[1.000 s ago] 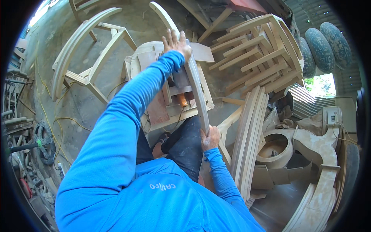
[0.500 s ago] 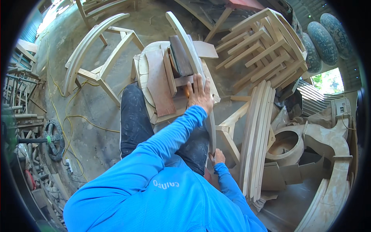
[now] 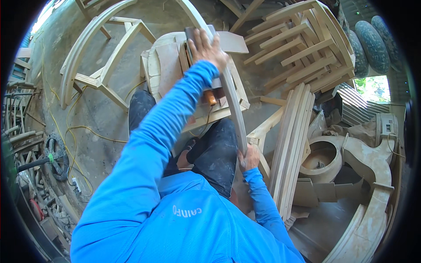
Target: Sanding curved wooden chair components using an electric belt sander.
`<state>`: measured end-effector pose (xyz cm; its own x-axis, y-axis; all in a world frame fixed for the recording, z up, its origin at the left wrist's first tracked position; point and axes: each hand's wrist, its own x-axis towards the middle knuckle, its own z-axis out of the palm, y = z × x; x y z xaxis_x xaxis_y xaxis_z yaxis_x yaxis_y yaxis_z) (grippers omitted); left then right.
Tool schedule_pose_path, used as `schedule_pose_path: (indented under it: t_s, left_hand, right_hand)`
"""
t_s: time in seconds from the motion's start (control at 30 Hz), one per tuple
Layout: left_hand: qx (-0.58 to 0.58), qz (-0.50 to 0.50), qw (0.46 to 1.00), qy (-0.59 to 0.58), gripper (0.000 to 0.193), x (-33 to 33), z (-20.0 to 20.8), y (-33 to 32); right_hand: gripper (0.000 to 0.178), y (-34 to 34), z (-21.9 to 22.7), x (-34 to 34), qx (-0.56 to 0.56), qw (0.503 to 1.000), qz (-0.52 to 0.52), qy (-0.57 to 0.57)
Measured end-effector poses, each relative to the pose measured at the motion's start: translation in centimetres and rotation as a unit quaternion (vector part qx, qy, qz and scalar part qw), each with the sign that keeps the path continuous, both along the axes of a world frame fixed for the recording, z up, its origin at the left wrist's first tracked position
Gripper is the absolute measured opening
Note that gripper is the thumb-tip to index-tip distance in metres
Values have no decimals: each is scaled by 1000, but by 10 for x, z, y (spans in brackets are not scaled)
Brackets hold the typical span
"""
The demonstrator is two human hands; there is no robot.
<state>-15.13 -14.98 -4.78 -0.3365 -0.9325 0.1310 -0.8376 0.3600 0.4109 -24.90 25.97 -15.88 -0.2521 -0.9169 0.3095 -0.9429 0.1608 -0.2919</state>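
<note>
A long, curved wooden rail (image 3: 236, 103) runs from the top of the view down to my right side. My right hand (image 3: 250, 158) is closed round its near end. My left hand (image 3: 208, 51) lies over the rail farther up, fingers stretched out and apart. Under that hand, a brown flat-faced block (image 3: 191, 33) stands between upright boards, partly covered by my hand and arm. Below it an orange cylindrical part (image 3: 210, 98) shows. These sit on a low wooden stand (image 3: 164, 48) in front of my knees.
Curved wooden frames (image 3: 103, 74) stand at the left, beside a yellow cord (image 3: 94, 127). Stacked slatted frames (image 3: 302, 48) are at the far right. Several long curved rails (image 3: 293, 144) lean close to my right arm. A round-holed wooden piece (image 3: 322, 160) lies beyond them.
My left hand has slid away from me and slightly left. My right hand has moved forward with the rail's near end, and the whole rail has shifted away from me.
</note>
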Motion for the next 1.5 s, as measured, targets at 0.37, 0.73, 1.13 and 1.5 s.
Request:
schedule_pose_path:
  t_s: [0.37,0.73,1.13,1.5]
  left_hand:
    - [97,-195,943,253,79,69,-31,-266]
    - [35,-43,996,-66,69,11,-15,-233]
    - [-44,-160,979,120,75,71,32,156]
    - [26,-101,992,75,80,66,9,58]
  right_hand:
    - [40,-223,83,13,-88,995,-8,51]
    - [55,-183,85,14,2,993,-10,-116]
    - [72,179,72,28,89,986,-44,-132]
    - [73,61,135,19,141,988,5,-59]
